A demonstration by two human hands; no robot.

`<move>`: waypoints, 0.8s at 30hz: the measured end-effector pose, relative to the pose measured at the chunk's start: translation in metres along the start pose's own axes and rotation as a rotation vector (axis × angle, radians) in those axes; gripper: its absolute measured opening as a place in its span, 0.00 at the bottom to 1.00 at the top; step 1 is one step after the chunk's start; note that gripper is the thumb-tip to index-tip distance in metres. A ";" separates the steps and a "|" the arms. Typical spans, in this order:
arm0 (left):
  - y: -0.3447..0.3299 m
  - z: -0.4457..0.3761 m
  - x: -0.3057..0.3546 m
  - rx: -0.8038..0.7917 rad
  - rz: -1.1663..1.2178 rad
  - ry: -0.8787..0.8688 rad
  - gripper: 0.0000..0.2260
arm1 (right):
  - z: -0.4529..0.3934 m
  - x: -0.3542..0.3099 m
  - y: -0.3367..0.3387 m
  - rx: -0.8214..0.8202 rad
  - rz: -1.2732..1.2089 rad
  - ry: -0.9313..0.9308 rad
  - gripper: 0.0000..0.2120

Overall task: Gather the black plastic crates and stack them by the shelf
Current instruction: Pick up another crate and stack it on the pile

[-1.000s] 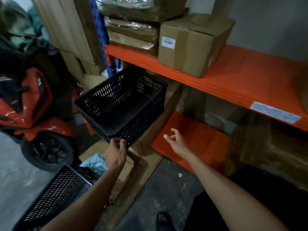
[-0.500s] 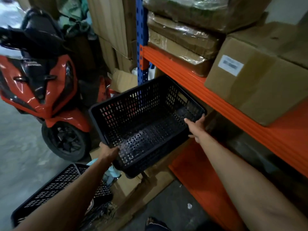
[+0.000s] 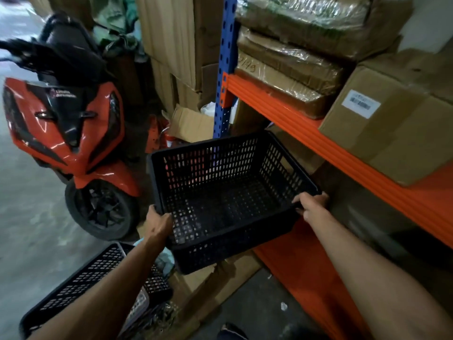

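A black perforated plastic crate (image 3: 228,192) hangs in the air in front of the orange shelf (image 3: 343,153), empty and nearly level. My left hand (image 3: 158,224) grips its near left corner. On the near right corner my right hand (image 3: 312,204) holds the rim. A second black crate (image 3: 81,283) lies on the floor at the lower left, partly hidden by my left forearm.
An orange scooter (image 3: 66,123) is parked at the left. A blue shelf post (image 3: 224,69) rises behind the crate. Cardboard boxes (image 3: 392,114) and wrapped bundles sit on the shelf. Flattened cardboard (image 3: 220,278) covers the floor beneath the crate.
My right hand went from hanging free to gripping the crate's right corner. The crate levelled out and came closer to me, now held by both hands.
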State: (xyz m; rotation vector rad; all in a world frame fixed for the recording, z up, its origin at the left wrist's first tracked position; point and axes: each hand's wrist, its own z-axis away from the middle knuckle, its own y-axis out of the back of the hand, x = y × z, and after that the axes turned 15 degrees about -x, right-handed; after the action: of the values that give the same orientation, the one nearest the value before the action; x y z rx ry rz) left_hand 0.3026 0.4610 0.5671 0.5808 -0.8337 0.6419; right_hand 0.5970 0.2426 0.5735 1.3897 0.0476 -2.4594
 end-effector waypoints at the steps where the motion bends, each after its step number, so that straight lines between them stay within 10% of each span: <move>1: 0.017 -0.003 -0.009 -0.005 -0.035 -0.012 0.16 | 0.018 0.015 0.002 0.018 -0.041 0.009 0.48; 7: 0.083 0.041 -0.033 -0.068 -0.161 -0.075 0.15 | 0.141 0.086 0.025 0.109 -0.148 0.048 0.46; 12: 0.108 0.060 -0.038 -0.205 -0.207 -0.192 0.21 | 0.253 0.114 0.074 0.249 -0.133 0.116 0.19; 24: 0.026 0.249 0.012 -0.626 -0.147 -0.419 0.16 | 0.444 0.178 0.248 0.548 -0.377 0.259 0.14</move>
State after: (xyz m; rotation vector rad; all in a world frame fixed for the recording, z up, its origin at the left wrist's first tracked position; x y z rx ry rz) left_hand 0.1703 0.3111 0.7179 0.1967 -1.3029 0.0976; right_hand 0.2146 -0.1193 0.6892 2.0905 -0.3656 -2.6943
